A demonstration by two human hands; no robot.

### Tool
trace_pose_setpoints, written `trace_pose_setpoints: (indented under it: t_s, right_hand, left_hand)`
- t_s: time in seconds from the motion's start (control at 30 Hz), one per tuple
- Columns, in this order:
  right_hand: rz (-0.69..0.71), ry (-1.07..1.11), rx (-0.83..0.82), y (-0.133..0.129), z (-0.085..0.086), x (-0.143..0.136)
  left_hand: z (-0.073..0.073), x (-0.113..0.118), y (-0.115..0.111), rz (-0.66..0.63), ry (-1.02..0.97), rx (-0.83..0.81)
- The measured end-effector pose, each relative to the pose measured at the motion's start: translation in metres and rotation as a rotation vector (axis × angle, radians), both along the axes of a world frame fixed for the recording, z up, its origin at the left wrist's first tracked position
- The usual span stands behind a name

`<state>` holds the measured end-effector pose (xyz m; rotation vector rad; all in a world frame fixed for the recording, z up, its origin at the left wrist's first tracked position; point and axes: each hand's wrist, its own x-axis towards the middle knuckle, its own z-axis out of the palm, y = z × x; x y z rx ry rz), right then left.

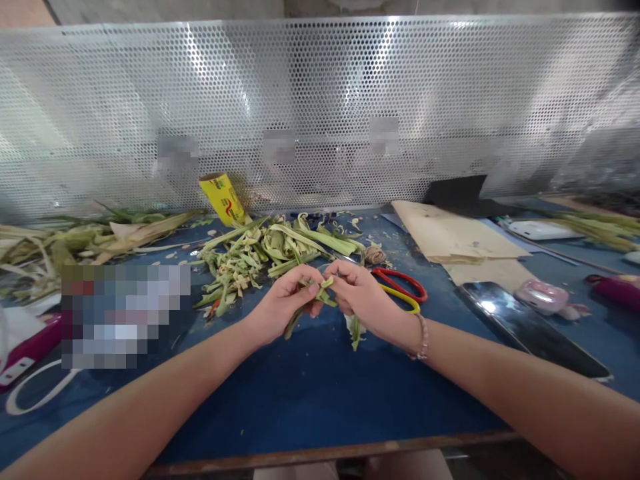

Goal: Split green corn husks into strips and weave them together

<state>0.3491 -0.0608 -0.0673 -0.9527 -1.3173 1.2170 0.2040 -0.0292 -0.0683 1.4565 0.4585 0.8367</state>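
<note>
My left hand (286, 301) and my right hand (364, 297) meet above the middle of the blue table. Pinched between their fingertips is a pale green leaf strip (326, 293), bent over at the top. One end hangs below my left hand, and another green piece dangles under my right. Parts of the strip are hidden by the fingers. Just beyond the hands lies a heap of green, folded leaf pieces (250, 257). Scissors with red and yellow handles (423, 291) rest behind my right hand, partly covered by it.
A yellow cardboard tube (223, 200) leans near the perforated metal panel (330, 87). Long dry leaves (140, 237) lie at left. To the right are brown paper sheets (450, 233), a dark phone (530, 327) and a pink case (541, 295). The table's front edge (320, 457) is close.
</note>
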Motion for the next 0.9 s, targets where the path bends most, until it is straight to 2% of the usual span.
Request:
trace_pose_setpoints:
  t_s: [0.1,0.27,0.47,0.6,0.7,0.83,0.9]
  right_hand:
    - [-0.029,-0.003,-0.014,0.005,-0.001,0.002]
    - [-0.041,0.096,-0.093,0.010,-0.003,0.003]
    - [-0.075,0.130,-0.196,0.008,0.000,0.002]
    - [-0.087,0.142,-0.224,0.006,0.003,0.003]
    - [-0.111,0.158,-0.240,0.005,0.005,0.002]
    - [-0.131,0.146,-0.255,0.003,0.007,-0.001]
    - [-0.116,0.124,-0.246,0.002,0.008,-0.003]
  left_hand:
    - [-0.001,0.001,0.000,0.066,0.054,0.057]
    - [-0.004,0.005,-0.004,0.126,0.036,0.034]
    - [-0.002,0.004,-0.004,0.116,-0.035,-0.075]
    - [-0.002,0.005,-0.003,0.118,0.034,-0.060]
    - [-0.002,0.007,-0.003,0.225,0.094,0.057]
    - [0.001,0.006,-0.006,0.462,0.243,0.398]
    - [0.004,0.006,-0.009,0.518,0.275,0.488]
